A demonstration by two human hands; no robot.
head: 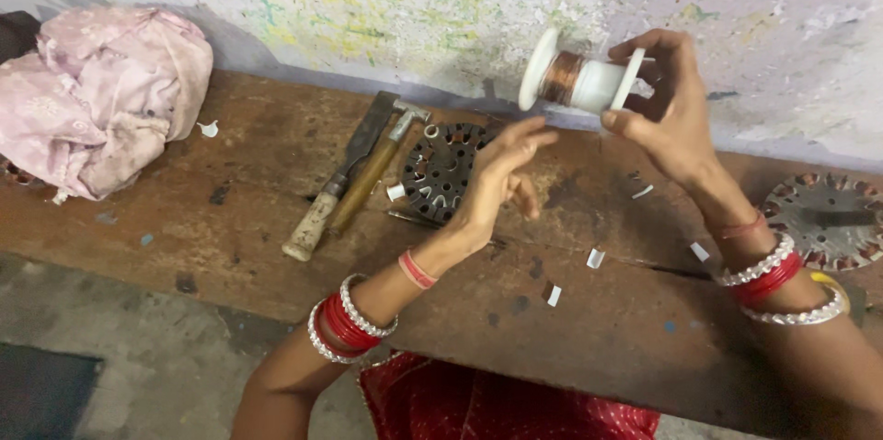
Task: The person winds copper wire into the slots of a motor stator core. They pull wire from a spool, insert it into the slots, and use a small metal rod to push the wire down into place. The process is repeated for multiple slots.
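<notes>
Head view, wire spool (578, 80) in right hand (670, 109), left hand (497, 181) just below, perhaps apart

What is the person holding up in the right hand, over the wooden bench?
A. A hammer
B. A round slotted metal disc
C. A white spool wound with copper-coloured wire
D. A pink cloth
C: the right hand grips a white spool with copper-coloured wire on it, while the hammer, the pink cloth and the slotted disc all lie on the bench.
</notes>
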